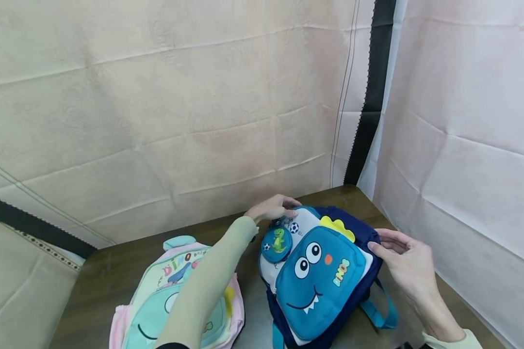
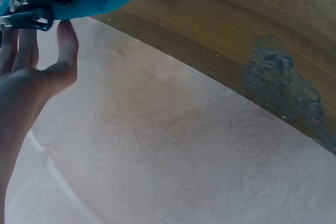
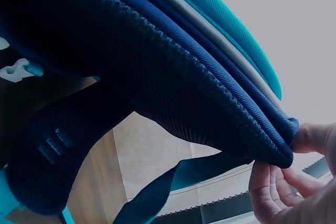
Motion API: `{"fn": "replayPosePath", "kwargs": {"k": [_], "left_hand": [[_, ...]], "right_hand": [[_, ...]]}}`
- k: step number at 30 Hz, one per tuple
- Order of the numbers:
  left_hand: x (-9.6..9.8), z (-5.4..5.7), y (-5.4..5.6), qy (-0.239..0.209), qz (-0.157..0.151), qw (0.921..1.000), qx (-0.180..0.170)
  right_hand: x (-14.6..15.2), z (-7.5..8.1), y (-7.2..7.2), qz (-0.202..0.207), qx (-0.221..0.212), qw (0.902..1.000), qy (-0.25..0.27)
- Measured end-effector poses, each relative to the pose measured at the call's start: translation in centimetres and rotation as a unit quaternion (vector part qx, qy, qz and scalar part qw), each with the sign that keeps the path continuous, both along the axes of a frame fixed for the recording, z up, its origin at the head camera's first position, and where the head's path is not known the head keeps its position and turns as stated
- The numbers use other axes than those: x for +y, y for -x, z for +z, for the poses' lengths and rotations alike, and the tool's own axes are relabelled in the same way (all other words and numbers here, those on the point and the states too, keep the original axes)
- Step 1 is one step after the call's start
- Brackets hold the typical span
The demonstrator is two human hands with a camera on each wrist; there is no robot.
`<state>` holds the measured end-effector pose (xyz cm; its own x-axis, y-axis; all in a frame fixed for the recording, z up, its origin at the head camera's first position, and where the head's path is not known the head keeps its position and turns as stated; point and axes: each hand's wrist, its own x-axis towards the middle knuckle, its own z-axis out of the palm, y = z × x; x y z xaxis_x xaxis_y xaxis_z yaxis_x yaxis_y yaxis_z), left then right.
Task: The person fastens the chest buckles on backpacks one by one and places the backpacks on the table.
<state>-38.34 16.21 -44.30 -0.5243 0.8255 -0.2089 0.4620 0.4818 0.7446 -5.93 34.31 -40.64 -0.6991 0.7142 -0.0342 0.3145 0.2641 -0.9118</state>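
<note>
A blue backpack (image 1: 323, 286) with a cartoon dinosaur face and yellow spikes lies tilted on the wooden table, with a round dinosaur pouch (image 1: 276, 244) hanging on its left side. My left hand (image 1: 272, 208) grips its upper left edge. In the left wrist view the thumb touches the blue fabric beside dark zip pulls (image 2: 39, 9), and the other fingertips are hidden. At the right edge, my right hand (image 1: 408, 264) pinches a navy corner between thumb and fingers. From near that corner hangs a teal strap (image 3: 184, 174), seen in the right wrist view.
A pink and mint backpack (image 1: 157, 291) with a similar face lies to the left, partly behind my left sleeve (image 1: 214, 281). The table (image 1: 96, 286) meets pale fabric walls (image 1: 201, 121) at the back and right, with a dark strip (image 1: 368, 102) at their corner.
</note>
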Motion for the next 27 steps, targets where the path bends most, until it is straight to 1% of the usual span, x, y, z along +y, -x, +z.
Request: {"fn": "replayPosePath", "kwargs": {"k": [4, 10, 13, 16, 21, 27], "left_hand": [[-0.3, -0.1, 0.3, 0.021, -0.006, 0.9996, -0.016], [0.1, 0.0, 0.7, 0.044, -0.031, 0.9985, -0.016], [0.4, 0.1, 0.8, 0.049, -0.037, 0.9980, -0.015], [0.5, 0.2, 0.8, 0.045, -0.035, 0.9983, -0.015], [0.5, 0.2, 0.9, 0.029, -0.019, 0.9994, -0.010], [0.5, 0.4, 1.1, 0.010, -0.018, 0.9998, 0.004]], "right_hand": [[-0.1, 0.0, 0.2, 0.003, 0.010, 0.9999, -0.005], [-0.2, 0.3, 0.4, 0.009, 0.023, 0.9994, -0.022], [-0.2, 0.4, 0.4, 0.012, 0.027, 0.9992, -0.026], [-0.2, 0.5, 0.5, 0.015, 0.028, 0.9991, -0.030], [-0.3, 0.8, 0.7, 0.016, 0.021, 0.9991, -0.034], [-0.3, 1.2, 0.6, 0.021, 0.016, 0.9989, -0.040]]}}
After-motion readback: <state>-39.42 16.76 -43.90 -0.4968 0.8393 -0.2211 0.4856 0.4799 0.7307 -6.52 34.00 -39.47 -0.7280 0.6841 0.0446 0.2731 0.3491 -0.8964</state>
